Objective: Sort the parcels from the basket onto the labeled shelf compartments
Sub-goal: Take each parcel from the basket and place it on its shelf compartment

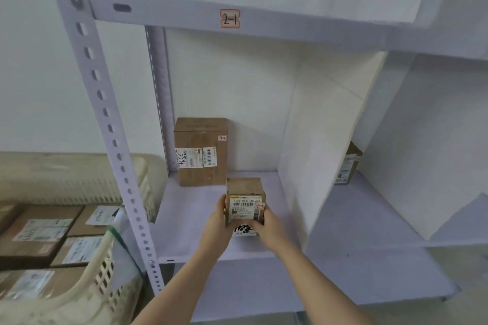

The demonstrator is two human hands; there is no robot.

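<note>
Clasped from either side, the small parcel (245,202) tagged 2-1 sits between my left hand (218,220) and right hand (267,223), low over the 2-1 compartment floor (190,219). A larger parcel (202,152) already stands there; the basket (103,280) still holds several, so much sorting remains.

White wall (31,74), plain, soft even light. Grey metal shelf (343,258): slotted upright (112,103) at left, white divider (317,140) between compartments.

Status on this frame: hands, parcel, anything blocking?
Left hand and right hand both grip small parcel tagged 2-1. Inside compartment under 2-1 label. Larger parcel behind-left, apart; nothing blocking.
</note>
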